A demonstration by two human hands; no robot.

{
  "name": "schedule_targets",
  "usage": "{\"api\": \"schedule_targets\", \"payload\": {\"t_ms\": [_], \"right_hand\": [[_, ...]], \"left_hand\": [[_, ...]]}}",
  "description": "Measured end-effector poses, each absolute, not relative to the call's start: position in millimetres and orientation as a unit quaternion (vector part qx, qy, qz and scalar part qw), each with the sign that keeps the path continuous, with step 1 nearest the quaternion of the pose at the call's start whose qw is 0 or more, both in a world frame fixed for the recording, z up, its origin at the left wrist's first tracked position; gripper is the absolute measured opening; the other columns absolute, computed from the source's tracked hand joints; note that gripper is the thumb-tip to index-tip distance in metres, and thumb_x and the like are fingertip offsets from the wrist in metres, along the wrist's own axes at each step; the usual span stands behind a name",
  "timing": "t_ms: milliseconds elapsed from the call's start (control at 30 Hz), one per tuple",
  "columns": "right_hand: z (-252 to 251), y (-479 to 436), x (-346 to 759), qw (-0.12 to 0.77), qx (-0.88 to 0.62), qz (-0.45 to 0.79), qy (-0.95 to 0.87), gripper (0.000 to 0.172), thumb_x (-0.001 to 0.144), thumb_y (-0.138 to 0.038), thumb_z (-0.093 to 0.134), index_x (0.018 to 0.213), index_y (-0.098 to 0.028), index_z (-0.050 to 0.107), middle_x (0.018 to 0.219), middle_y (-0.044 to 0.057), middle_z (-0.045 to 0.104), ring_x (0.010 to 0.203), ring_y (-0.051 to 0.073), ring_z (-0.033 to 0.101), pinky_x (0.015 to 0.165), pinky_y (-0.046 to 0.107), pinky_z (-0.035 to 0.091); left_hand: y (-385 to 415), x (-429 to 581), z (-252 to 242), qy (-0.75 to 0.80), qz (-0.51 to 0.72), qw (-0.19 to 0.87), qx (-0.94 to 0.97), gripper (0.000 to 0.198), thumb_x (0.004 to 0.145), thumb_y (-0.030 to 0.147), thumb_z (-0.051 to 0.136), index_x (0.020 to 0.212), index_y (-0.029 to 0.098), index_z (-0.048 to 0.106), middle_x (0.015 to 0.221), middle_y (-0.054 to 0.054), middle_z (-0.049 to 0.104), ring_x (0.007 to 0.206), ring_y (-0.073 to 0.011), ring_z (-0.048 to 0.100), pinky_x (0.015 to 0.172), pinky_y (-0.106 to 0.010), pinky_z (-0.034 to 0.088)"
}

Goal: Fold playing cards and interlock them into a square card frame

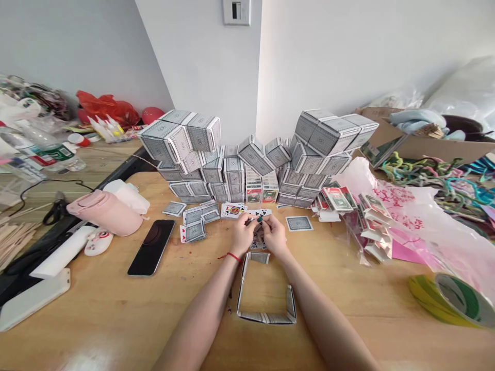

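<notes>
My left hand (243, 234) and my right hand (274, 234) meet near the middle of the table, fingers closed together on a playing card (258, 212) whose face shows black clubs. More cards lie partly hidden between my wrists. Just beyond, face-up cards (232, 209) rest on the table, and folded cards (194, 230) lie to the left. One card (299, 223) lies face down at the right. Between my forearms stands an open frame of folded cards (266, 318). Behind everything rises a structure of card blocks (234, 178), with taller stacks left and right.
A black phone (151, 248), pink bottle (108, 212) and white roll (64, 252) are on the left. Card boxes (336, 199), a pinkish plastic bag (406, 206) and yellow-green tape (450, 300) lie on the right. A cardboard box (433, 148) stands behind.
</notes>
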State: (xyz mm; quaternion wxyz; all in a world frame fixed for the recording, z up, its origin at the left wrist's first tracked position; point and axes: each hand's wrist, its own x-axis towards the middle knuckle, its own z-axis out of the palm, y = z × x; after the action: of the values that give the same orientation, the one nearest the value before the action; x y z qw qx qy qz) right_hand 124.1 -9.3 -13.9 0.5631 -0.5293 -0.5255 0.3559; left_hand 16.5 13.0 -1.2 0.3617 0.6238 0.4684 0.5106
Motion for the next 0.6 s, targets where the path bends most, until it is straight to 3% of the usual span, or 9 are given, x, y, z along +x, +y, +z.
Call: {"api": "schedule_targets", "payload": {"t_ms": [200,433,600], "right_hand": [[-14.9,-9.2,121.9,0.542,-0.553,0.329,-0.541,0.012,0.077,-0.030,0.046,0.075,-0.021,0.053,0.057,-0.001,0.058,0.051,0.015,0.054,0.050,0.025,0.041],[-18.3,-5.8,122.4,0.549,-0.514,0.391,-0.531,0.013,0.077,-0.031,0.046,0.076,-0.020,0.053,0.062,0.001,0.060,0.057,0.015,0.056,0.051,0.025,0.043],[-17.6,-5.4,122.5,0.561,-0.505,0.408,-0.514,0.014,0.075,-0.032,0.048,0.072,-0.019,0.054,0.066,0.002,0.061,0.058,0.015,0.056,0.053,0.025,0.044]], "left_hand": [[13.6,17.2,-6.3,0.488,0.542,0.339,0.593,0.014,0.075,0.027,0.054,0.069,0.016,0.061,0.073,-0.002,0.061,0.071,-0.0135,0.054,0.068,-0.025,0.041],[17.0,13.8,-14.9,0.499,0.510,0.316,0.625,0.022,0.081,0.031,0.047,0.074,0.015,0.061,0.075,-0.004,0.062,0.072,-0.0142,0.054,0.066,-0.025,0.040],[16.5,12.7,-15.3,0.531,0.509,0.308,0.603,0.025,0.080,0.033,0.048,0.070,0.015,0.061,0.063,-0.002,0.059,0.062,-0.0129,0.052,0.057,-0.023,0.038]]}}
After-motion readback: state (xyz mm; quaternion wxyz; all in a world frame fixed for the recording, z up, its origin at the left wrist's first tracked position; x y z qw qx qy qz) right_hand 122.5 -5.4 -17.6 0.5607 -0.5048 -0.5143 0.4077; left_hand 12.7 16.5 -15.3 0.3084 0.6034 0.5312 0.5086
